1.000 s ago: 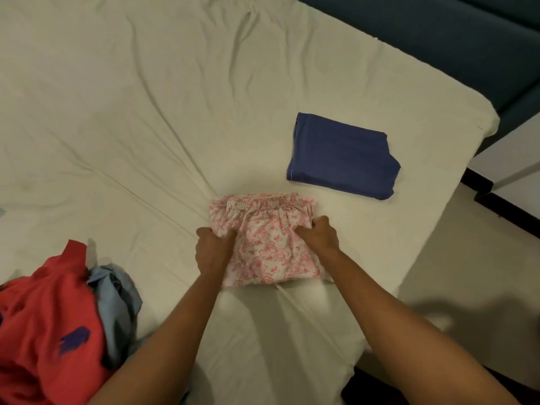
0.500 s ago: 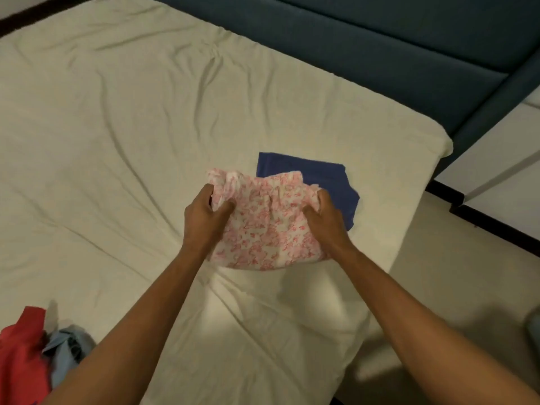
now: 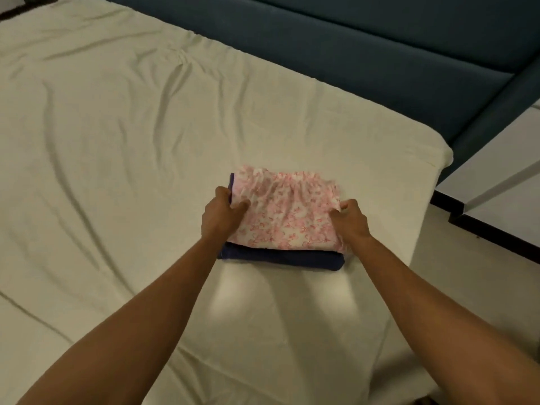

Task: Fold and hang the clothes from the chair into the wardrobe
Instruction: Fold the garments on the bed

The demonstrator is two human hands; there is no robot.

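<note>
**Head view: two folded garments stacked, one hand at each side**

Head camera looks down on one folded pink garment (image 3: 285,211), white with a pink print, lying on top of one folded navy garment (image 3: 280,260). That makes two garments in all, both on the bed (image 3: 117,141). The pink piece sits squarely over the navy one, so that only a dark strip shows along the near edge and a thin sliver at the far left corner. The pink piece's gathered edge faces away from the person.

Two bare hands flank the pile. The left hand (image 3: 222,213) holds the left edge of the pink garment, thumb lying on top of the cloth and fingers curled down over the side. The right hand (image 3: 349,219) pinches the right edge, fingers bent over the fabric. Both forearms reach in from the bottom of the frame, one on each side.

The stack lies near the right-hand corner of the bed, which is covered by one pale, creased sheet with long folds running across its left part. Beyond the far edge runs one dark teal padded headboard (image 3: 350,54), which turns along the right side. To the right stands one white cabinet (image 3: 502,194) with a black base, on a light floor (image 3: 467,287).
</note>
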